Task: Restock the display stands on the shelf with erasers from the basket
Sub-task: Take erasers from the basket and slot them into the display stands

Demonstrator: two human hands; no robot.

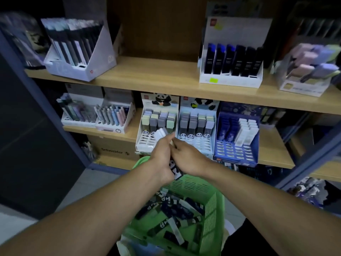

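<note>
Head view: left hand [162,156] grips eraser stack [175,169]; right hand [186,156] pinches one. Advise: peel singly, seat upright in left panda stand [147,143] empty front slots.

Shelf [166,78]: wood-look boards, matt, smooth, light tan; uprights look like painted metal, blue-grey. Display stands [158,122]: printed white cardboard, slightly glossy. Basket [208,206]: green plastic, slotted walls, smooth with dull sheen. Erasers [177,215] in basket: paper sleeves printed black and white, matt. Box at lower shelf's left edge: plain brown cardboard [112,146], matt.
</note>
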